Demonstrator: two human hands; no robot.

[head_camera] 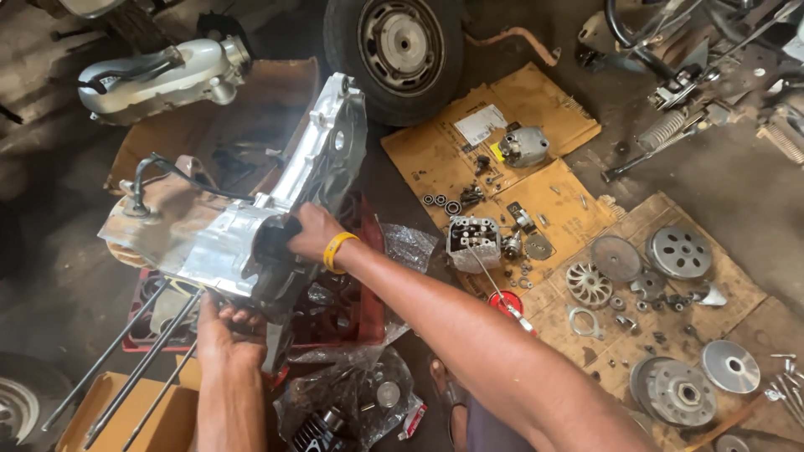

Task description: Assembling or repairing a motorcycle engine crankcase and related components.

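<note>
A large silver engine crankcase (251, 218) rests tilted on a red plastic crate (352, 314), its long half reaching up towards a wheel. My right hand (311, 233), with a yellow wristband, grips the casing at a dark round opening near its middle. My left hand (224, 328) holds the crankcase from below at its lower edge, beside several long steel studs (138, 360) that stick out down-left. A black hose (172, 172) loops over the casing's left side.
A scooter wheel (394, 50) stands at the top centre. Cardboard sheets (536, 109) on the right carry a cylinder head (473, 238), bearings, clutch and variator discs (678, 251) and small parts. A white engine cover (159, 79) lies top left; a plastic bag with parts (352, 402) sits below.
</note>
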